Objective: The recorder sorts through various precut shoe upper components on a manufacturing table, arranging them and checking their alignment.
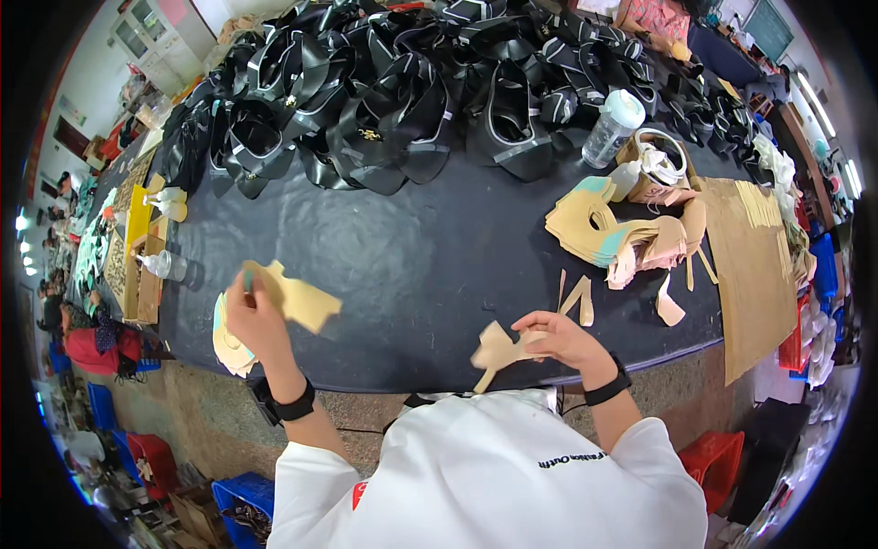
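Observation:
My left hand (256, 318) is closed on a tan, irregularly cut flat piece (305, 302), held over the left part of the dark table. Just beside that wrist, a small stack of similar tan pieces (229, 340) lies at the table's left front edge. Near the front edge, right of the middle, my right hand (565, 339) pinches a paler beige cut piece (498, 351) with a narrow strip hanging from it. A larger pile of tan cut pieces with turquoise patches (583, 224) lies beyond my right hand, pinkish curled ones beside it.
Black shoe uppers (366, 119) heap across the table's (384, 265) far side. A clear bottle (611, 133) stands right of them. Thin offcuts (578, 300) lie near my right hand; a cardboard sheet (754, 284) covers the right edge. Squeeze bottles (163, 265) stand left. Another person (654, 18) sits at the far right.

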Demonstrator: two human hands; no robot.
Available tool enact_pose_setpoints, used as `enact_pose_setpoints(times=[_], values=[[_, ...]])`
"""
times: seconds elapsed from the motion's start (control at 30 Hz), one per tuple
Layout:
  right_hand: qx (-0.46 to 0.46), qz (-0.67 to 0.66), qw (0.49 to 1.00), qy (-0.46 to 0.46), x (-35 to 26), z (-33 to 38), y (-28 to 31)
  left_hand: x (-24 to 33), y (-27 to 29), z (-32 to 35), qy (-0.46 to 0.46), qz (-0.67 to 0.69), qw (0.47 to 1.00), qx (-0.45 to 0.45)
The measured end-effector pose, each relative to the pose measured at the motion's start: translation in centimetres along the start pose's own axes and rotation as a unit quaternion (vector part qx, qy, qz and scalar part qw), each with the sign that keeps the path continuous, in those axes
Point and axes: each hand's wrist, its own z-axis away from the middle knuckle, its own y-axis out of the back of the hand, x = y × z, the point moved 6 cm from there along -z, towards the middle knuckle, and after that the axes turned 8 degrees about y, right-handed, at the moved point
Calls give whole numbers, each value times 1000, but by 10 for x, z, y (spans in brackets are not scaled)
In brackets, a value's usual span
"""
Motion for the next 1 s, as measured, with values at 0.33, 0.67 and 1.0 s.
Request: enact_pose_setpoints(times=[0.33,0.67,1.0], values=[[-33,100,994,24,-46,2,-22,67,-87,96,-89,-15,914,-395],[-113,178,972,103,-65,-23,-51,9,-152,188,371,528,614,-455],[401,470,757,212,26,-3,61,-54,-150,195,55,-88,923,-370]])
